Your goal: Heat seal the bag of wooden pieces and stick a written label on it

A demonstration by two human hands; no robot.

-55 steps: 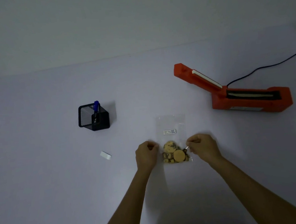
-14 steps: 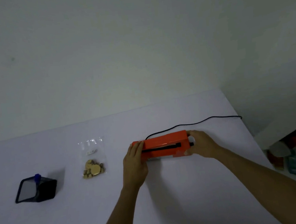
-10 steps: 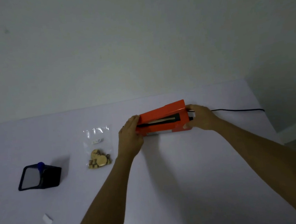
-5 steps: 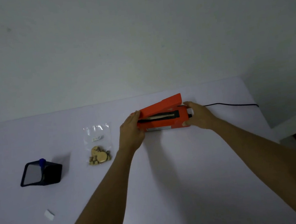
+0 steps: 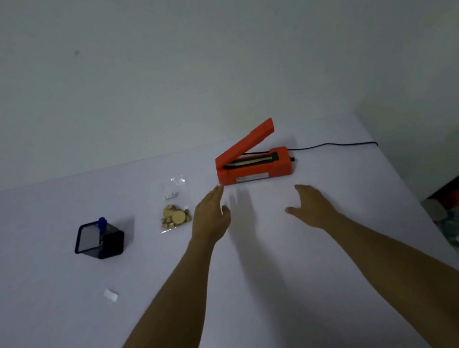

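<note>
Orange heat sealer (image 5: pixel 252 163) sits on the counter (image 5: pixel 343 247), lid raised, ready. Head view: your left hand (image 5: pixel 210 218) and right hand (image 5: pixel 312 207) hover spread wide, holding nothing, just in front of it. Bag of wooden pieces (image 5: pixel 175 205) lies unsealed just beside your left hand. Next, likely: pick it up, lay its mouth across the sealing strip.

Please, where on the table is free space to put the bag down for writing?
Bare table lies between the forearms, before the heat sealer. The left side is busier: bag, pen holder and white label.
</note>
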